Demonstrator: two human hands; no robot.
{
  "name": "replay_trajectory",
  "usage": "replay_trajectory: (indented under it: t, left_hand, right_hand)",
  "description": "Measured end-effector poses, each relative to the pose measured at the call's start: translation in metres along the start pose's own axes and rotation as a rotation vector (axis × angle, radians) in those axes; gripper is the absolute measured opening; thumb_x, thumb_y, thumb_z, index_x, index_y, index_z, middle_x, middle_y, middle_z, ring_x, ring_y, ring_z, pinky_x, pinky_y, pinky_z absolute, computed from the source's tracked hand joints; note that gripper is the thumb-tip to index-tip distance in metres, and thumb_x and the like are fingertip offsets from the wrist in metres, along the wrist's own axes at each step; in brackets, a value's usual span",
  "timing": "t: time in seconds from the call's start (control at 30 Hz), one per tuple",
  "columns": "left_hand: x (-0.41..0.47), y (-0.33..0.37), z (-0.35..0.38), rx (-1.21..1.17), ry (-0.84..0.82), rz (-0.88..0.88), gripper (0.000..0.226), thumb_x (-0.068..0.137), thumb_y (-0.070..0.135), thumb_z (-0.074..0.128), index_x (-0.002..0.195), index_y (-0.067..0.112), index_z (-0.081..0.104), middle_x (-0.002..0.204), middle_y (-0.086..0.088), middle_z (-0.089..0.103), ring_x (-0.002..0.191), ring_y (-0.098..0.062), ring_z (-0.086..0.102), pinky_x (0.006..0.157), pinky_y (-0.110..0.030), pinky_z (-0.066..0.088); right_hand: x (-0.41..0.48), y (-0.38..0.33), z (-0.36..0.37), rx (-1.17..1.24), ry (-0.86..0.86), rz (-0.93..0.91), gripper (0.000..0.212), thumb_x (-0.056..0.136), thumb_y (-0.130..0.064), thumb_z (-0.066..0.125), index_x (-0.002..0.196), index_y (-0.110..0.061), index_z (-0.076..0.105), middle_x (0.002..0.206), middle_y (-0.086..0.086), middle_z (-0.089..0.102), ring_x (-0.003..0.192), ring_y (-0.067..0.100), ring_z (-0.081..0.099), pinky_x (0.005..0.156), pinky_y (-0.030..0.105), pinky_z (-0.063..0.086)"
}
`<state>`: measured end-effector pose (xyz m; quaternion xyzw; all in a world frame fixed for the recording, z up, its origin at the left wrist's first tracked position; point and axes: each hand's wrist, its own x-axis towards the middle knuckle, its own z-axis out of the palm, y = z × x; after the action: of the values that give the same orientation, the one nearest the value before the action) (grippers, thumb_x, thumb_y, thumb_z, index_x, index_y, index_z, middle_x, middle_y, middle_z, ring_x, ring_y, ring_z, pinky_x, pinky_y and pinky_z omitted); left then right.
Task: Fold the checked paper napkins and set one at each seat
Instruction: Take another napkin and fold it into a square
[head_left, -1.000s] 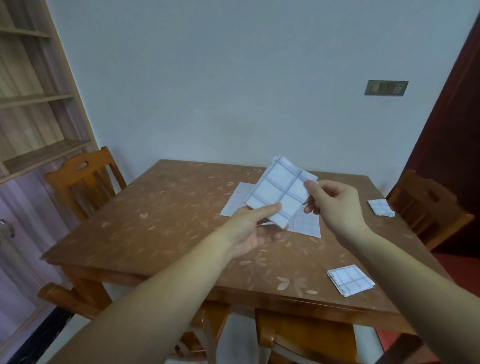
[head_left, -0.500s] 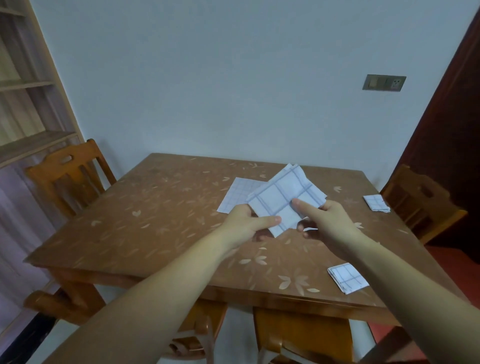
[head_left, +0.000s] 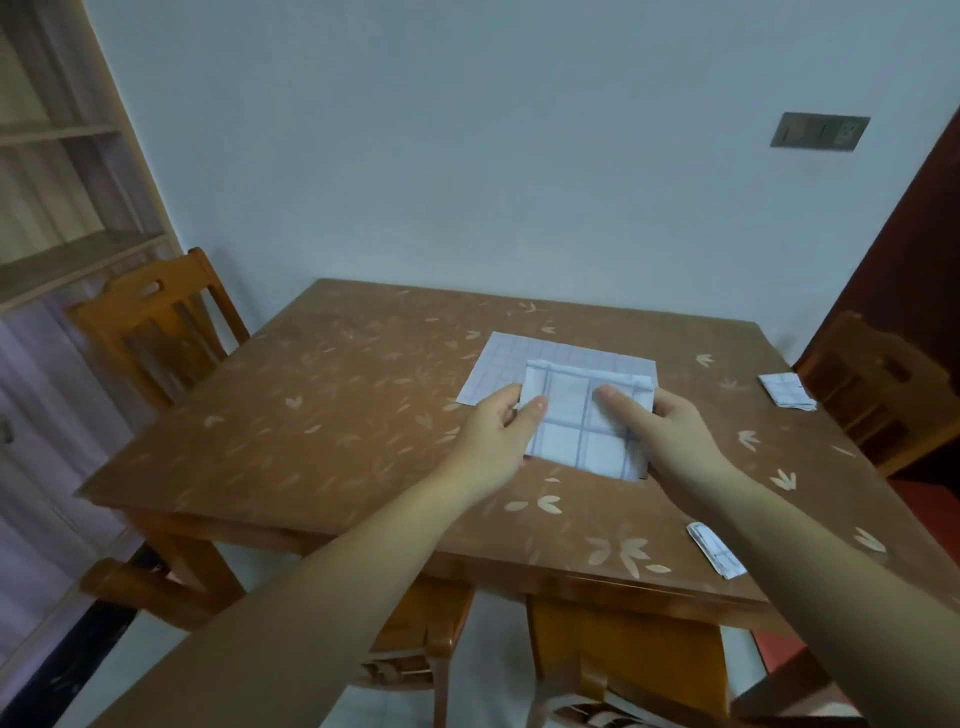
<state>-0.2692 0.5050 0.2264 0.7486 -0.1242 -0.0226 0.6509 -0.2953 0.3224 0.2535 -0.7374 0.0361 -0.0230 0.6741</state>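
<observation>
I hold a half-folded checked napkin (head_left: 574, 423) low over the brown table (head_left: 322, 415), near its middle. My left hand (head_left: 498, 436) pinches its left edge, thumb on top. My right hand (head_left: 670, 431) pinches its right edge, thumb lying across the paper. Behind it an unfolded checked napkin (head_left: 524, 353) lies flat on the table. One folded napkin (head_left: 787, 392) lies at the right-hand seat. Another folded napkin (head_left: 717, 556) lies at the near edge, partly hidden by my right forearm.
A wooden chair (head_left: 150, 322) stands at the table's left side, another chair (head_left: 878, 384) at its right, and a third chair (head_left: 597, 665) is tucked under the near edge. Wooden shelves (head_left: 67, 182) line the left wall. A dark door (head_left: 924, 249) is on the right.
Both hands have brought the napkin down from mid-air toward the table and turned it square. The fold has been brought over, so it now looks like a smaller rectangle.
</observation>
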Motion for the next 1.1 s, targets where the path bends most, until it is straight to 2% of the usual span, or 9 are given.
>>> replay_trajectory:
  t: [0.1,0.23,0.3,0.47,0.57,0.73,0.83,0.97,1.1]
  left_hand:
    - [0.006,-0.003,-0.004,0.023,0.026,-0.002,0.017,0.101,0.026,0.046,0.099,0.017,0.061,0.081,0.002,0.061,0.070,-0.011,0.059,0.055,-0.027,0.047]
    - [0.024,-0.008,-0.009,0.002,0.206,-0.063,0.031,0.100,0.035,0.046,0.084,0.011,0.057,0.081,-0.004,0.059,0.073,-0.016,0.056,0.064,-0.032,0.042]
    - [0.036,-0.015,-0.009,0.065,0.311,-0.011,0.038,0.099,0.040,0.046,0.077,0.010,0.056,0.075,-0.003,0.057,0.069,-0.014,0.052,0.065,-0.032,0.039]
    - [0.058,-0.023,-0.013,0.128,0.389,0.002,0.037,0.100,0.035,0.046,0.071,0.012,0.053,0.067,0.000,0.051,0.062,-0.013,0.045,0.061,-0.032,0.035]
    - [0.070,-0.029,-0.017,0.147,0.485,-0.037,0.038,0.100,0.032,0.049,0.069,0.009,0.052,0.063,0.000,0.047,0.061,-0.013,0.043,0.060,-0.031,0.034]
    - [0.075,-0.048,-0.043,0.305,0.569,-0.075,0.038,0.099,0.032,0.050,0.067,0.012,0.052,0.059,0.005,0.048,0.056,-0.009,0.044,0.054,-0.026,0.033]
    - [0.075,-0.065,-0.068,0.425,0.592,-0.085,0.040,0.099,0.034,0.049,0.063,0.019,0.046,0.056,0.007,0.045,0.053,-0.006,0.042,0.049,-0.018,0.029]
    - [0.073,-0.095,-0.107,0.526,0.616,-0.123,0.043,0.099,0.039,0.047,0.060,0.022,0.039,0.056,0.005,0.044,0.055,-0.013,0.044,0.054,-0.030,0.028]
    - [0.069,-0.124,-0.157,0.515,0.632,-0.163,0.042,0.100,0.038,0.045,0.062,0.021,0.040,0.057,0.004,0.044,0.055,-0.011,0.043,0.054,-0.031,0.029]
  right_hand:
    - [0.007,0.001,0.014,-0.069,0.125,-0.088,0.020,0.093,-0.039,0.060,0.091,-0.020,0.065,0.086,-0.001,0.071,0.079,0.017,0.069,0.052,0.027,0.051]
    - [0.019,0.008,0.027,-0.180,0.135,-0.124,0.024,0.093,-0.038,0.060,0.088,-0.014,0.065,0.087,0.002,0.071,0.083,0.019,0.069,0.067,0.039,0.059]
    - [0.029,0.012,0.032,-0.151,0.121,-0.115,0.033,0.093,-0.040,0.060,0.084,-0.009,0.064,0.082,0.006,0.071,0.079,0.021,0.071,0.062,0.040,0.059]
    - [0.066,0.018,0.036,-0.138,0.151,-0.090,0.046,0.096,-0.043,0.052,0.065,-0.009,0.047,0.050,-0.004,0.052,0.043,0.003,0.055,0.044,0.024,0.041]
    - [0.088,0.026,0.044,-0.184,0.131,-0.170,0.053,0.098,-0.034,0.051,0.052,-0.013,0.033,0.032,-0.009,0.033,0.031,0.004,0.037,0.037,0.018,0.027]
    - [0.116,0.051,0.074,-0.242,0.082,-0.208,0.053,0.099,-0.034,0.049,0.053,-0.011,0.037,0.038,-0.007,0.039,0.038,0.006,0.042,0.039,0.020,0.027]
    - [0.126,0.065,0.101,-0.270,0.042,-0.186,0.056,0.099,-0.039,0.047,0.060,0.001,0.042,0.053,0.016,0.045,0.050,0.021,0.047,0.047,0.028,0.030]
    - [0.138,0.084,0.145,-0.212,-0.024,-0.058,0.061,0.095,-0.048,0.050,0.067,0.006,0.050,0.065,0.030,0.052,0.059,0.037,0.055,0.052,0.034,0.038]
    - [0.142,0.113,0.188,-0.062,-0.200,0.194,0.078,0.082,-0.062,0.059,0.089,0.015,0.058,0.075,0.025,0.059,0.067,0.028,0.059,0.061,0.043,0.048]
